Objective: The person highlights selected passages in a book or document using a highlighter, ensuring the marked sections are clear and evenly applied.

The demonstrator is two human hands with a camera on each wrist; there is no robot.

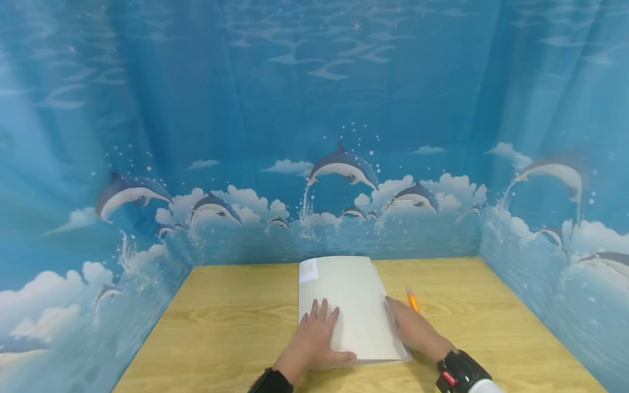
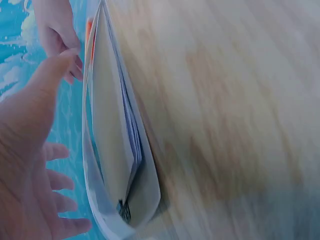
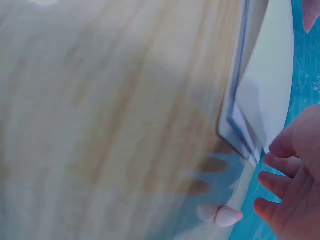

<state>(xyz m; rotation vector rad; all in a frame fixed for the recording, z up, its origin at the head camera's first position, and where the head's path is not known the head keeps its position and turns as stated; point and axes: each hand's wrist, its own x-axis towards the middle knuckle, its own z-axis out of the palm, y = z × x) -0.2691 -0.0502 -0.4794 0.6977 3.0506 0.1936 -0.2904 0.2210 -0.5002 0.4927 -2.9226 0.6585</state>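
Resting flat with its fingers spread, the left hand (image 1: 314,338) presses on the near left part of a closed pale booklet (image 1: 346,303), thumb along the near edge. The right hand (image 1: 415,327) lies at the booklet's right edge, fingers fairly straight and relaxed, touching the margin where a clear plastic sleeve (image 1: 393,327) sticks out past the cover (whether it pinches that edge I cannot tell). In the left wrist view the booklet (image 2: 117,150) shows edge-on, its pages slightly fanned inside the clear cover, with the left hand (image 2: 30,165) open beside it. The right wrist view shows the booklet's corner (image 3: 260,100) raised a little above the wood, the right hand's fingers (image 3: 280,172) just next to it. An orange pencil (image 1: 412,300) lies on the wooden surface (image 1: 221,322) just beyond the right hand. A blue dolphin-print backdrop (image 1: 314,136) encloses the surface on three sides.
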